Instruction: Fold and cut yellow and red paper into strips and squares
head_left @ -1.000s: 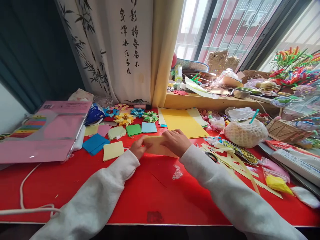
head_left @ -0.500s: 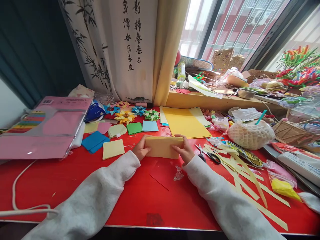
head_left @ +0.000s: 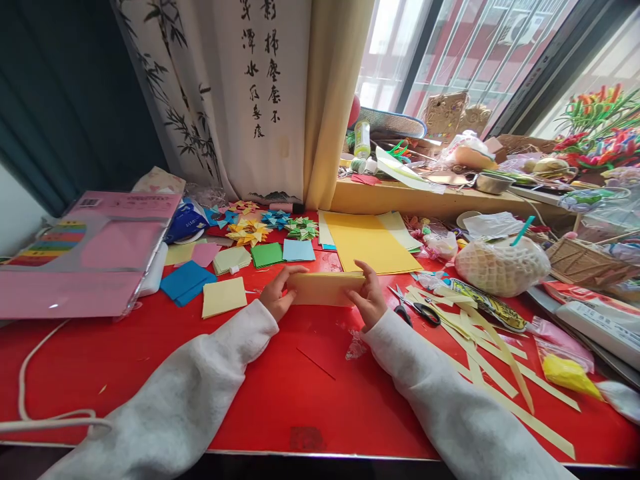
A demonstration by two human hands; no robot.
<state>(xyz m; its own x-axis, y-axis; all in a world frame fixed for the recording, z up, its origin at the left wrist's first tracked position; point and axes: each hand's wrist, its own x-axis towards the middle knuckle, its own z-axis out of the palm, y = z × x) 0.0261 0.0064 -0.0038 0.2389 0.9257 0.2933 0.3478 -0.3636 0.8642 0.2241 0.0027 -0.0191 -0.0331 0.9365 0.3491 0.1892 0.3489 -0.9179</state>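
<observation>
A folded pale yellow paper (head_left: 325,290) is held just above the red table (head_left: 280,393), one hand at each end. My left hand (head_left: 278,295) pinches its left end, thumb on top. My right hand (head_left: 370,301) grips the right end with fingers curled over the top edge. Both arms wear white sleeves. A stack of yellow sheets (head_left: 367,243) lies just behind the paper. Black-handled scissors (head_left: 415,308) lie right of my right hand.
Small coloured paper squares (head_left: 225,297) and folded paper stars (head_left: 247,232) lie at left and behind. A pink paper pack (head_left: 95,260) sits far left. Yellow paper strips (head_left: 490,360), a white mesh-wrapped bundle (head_left: 503,267) and a basket (head_left: 583,263) crowd the right. A cluttered windowsill is behind.
My right hand moved from pressing on top of the paper to gripping its right end. The paper has been lifted and tilted, so it looks narrower now.
</observation>
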